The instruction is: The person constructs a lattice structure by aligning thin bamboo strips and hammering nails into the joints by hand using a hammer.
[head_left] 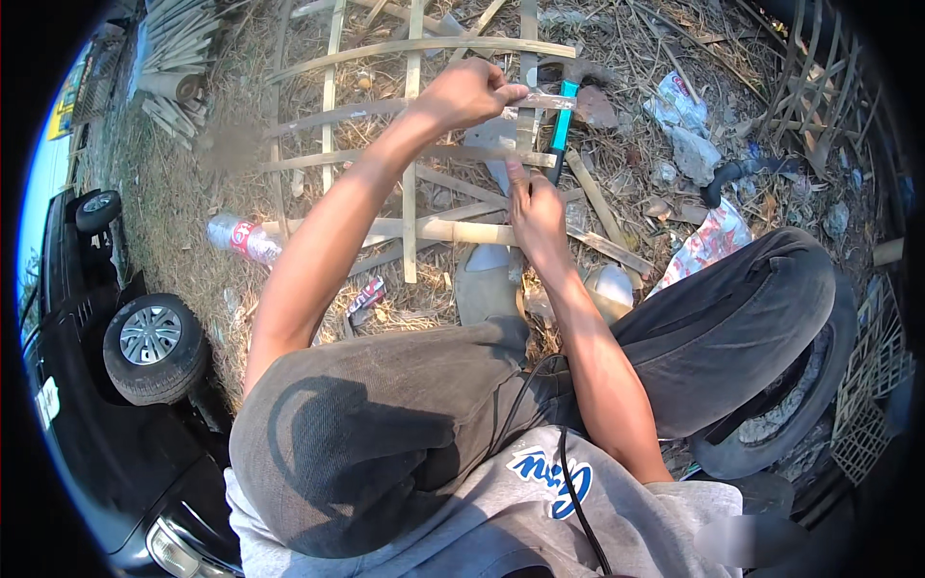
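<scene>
Before me on the ground lies an open lattice of crossed bamboo strips [412, 144]. My left hand [470, 94] is closed over its upper right part, thumb and fingers pinching a crosswise bamboo strip. Lower down, my right hand [536, 207] is closed with the thumb pointing up. It grips an upright bamboo strip [526, 125] near where a crosswise one meets it; the fingers partly hide the hold. Just right of the crossing, a slim teal and black tool [563, 123] lies tilted by the strip ends; I cannot make out its kind.
A bundle of split bamboo [178, 58] lies far left. A plastic bottle [243, 237] rests at the lattice's left edge. A black vehicle [106, 424] stands at left. Plastic litter [682, 120] lies at right, with a tyre [829, 385] beside my knee and more woven lattice [872, 424].
</scene>
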Tool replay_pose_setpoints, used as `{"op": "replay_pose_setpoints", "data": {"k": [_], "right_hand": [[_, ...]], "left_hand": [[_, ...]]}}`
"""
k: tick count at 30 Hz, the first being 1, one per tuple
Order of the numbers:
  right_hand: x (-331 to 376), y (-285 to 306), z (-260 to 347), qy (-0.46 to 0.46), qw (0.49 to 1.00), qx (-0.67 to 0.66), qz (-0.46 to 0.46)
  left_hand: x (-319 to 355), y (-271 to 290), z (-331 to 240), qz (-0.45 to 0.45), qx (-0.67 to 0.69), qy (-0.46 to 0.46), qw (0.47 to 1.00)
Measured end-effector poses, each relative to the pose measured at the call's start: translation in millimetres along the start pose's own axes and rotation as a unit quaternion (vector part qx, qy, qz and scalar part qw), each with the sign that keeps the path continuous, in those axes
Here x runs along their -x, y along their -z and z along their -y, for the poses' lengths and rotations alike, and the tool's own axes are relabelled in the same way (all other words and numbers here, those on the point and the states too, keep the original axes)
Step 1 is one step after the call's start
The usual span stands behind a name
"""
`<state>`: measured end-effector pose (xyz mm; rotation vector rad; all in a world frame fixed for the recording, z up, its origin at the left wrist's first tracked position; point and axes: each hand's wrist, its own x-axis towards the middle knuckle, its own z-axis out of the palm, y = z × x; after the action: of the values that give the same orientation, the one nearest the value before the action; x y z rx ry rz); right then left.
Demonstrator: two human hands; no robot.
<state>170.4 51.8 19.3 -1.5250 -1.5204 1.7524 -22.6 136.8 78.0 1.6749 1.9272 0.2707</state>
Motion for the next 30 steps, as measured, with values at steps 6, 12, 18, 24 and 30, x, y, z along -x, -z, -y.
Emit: {"op": "replay_pose_setpoints", "data": {"k": [6,12,18,24,30], "right_hand": [[-1.6,49.9,8.8,-0.010,0.966,0.200,-0.163],[21.6,137.0,23.2,-0.025,0.967,0.206,-0.148],[134.6,274.9,145.3,0.202,0.930,0.016,-0.306],[220.1,382.1,148.2,0.259,0.888,-0.126,-0.358],[114.5,319.7,-96.9,-0.327,0.888,0.259,-0.192]], "left_hand": [[8.5,-18.6,14.8,-0.086,-0.055,0.005,0.995],[-5.4,-86.2,31.4,-0.216,0.007,-0.032,0.976],[-1.6,-91.2,45.4,-0.195,0.078,-0.010,0.978],[-15.3,-78.1,44.1,-0.045,0.050,0.075,0.995],[-8.9,-80.7,50.1,-0.046,-0.057,0.035,0.997]]}}
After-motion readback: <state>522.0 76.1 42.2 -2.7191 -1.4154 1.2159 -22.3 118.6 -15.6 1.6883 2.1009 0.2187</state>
